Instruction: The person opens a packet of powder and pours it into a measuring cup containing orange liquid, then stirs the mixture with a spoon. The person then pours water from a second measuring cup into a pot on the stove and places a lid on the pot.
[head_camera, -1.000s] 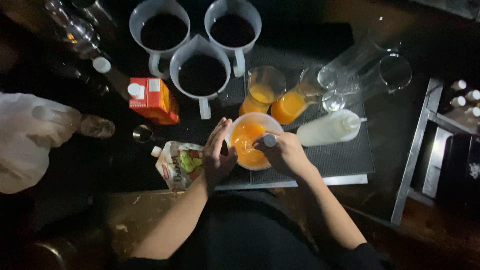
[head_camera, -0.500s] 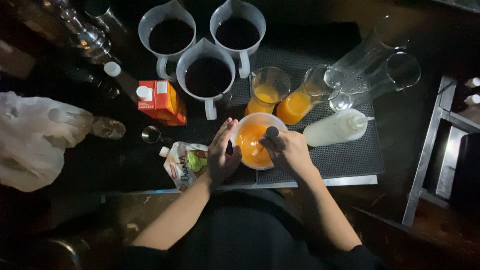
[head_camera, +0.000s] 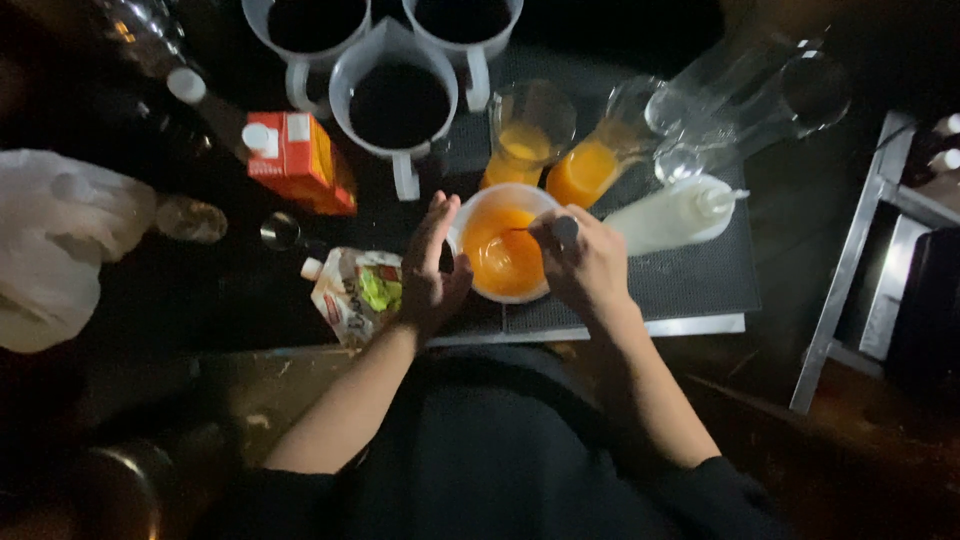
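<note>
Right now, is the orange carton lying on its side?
No, the orange carton stands upright with its white cap on top, left of the white cup that the left hand steadies.

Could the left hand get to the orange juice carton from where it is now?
Probably yes. The left hand rests against the white cup, and the orange carton stands just beyond it, with only bare dark counter between.

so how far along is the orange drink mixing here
Done: two clear glasses already hold orange liquid. In hand: the right hand holds a thin stirrer in the round white cup of orange liquid, which the left hand steadies. Left: the tall clear glasses lying at the back look empty.
</note>
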